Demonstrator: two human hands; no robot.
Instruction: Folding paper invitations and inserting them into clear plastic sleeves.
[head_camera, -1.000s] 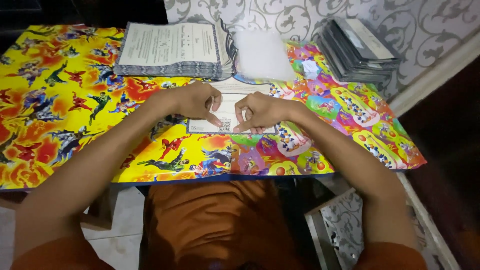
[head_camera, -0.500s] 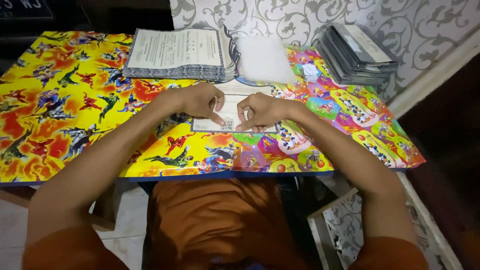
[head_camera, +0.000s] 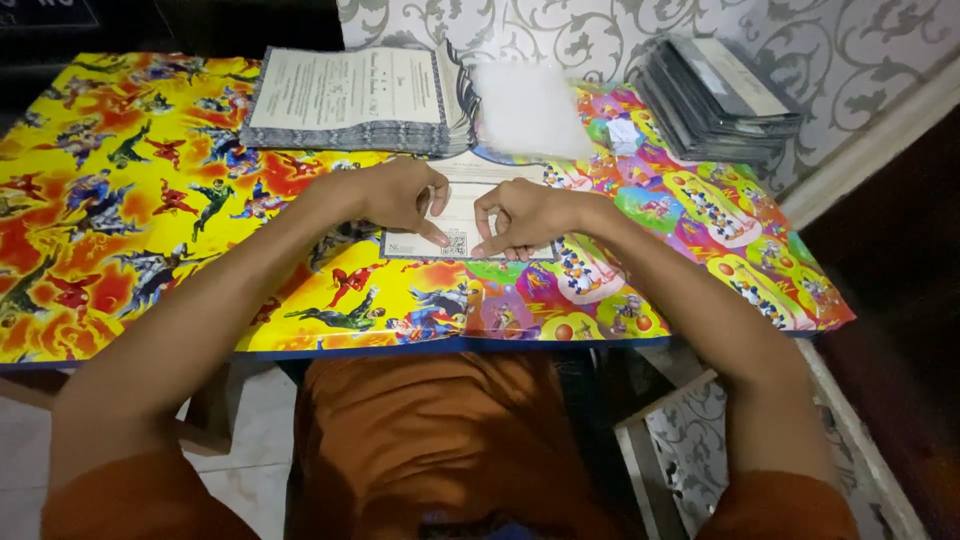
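Printed sheet (head_camera: 462, 215) on counter (head_camera: 150, 200): near edge pinched by left hand (head_camera: 400, 195) and right hand (head_camera: 525, 215), fingers narrowed; folding judged under way, aligned creasing required.

You press matt paper, a printed sheet (head_camera: 465, 215), onto the surface (head_camera: 150, 200) wrapped in glossy, smooth cartoon-print paper.

clear plastic sleeves (head_camera: 530, 110) | back centre | small white label (head_camera: 622, 135) | beside them

grey scroll-patterned wallpaper (head_camera: 850, 40), pale tiled floor (head_camera: 250, 460), possibly a dark doorway at right.
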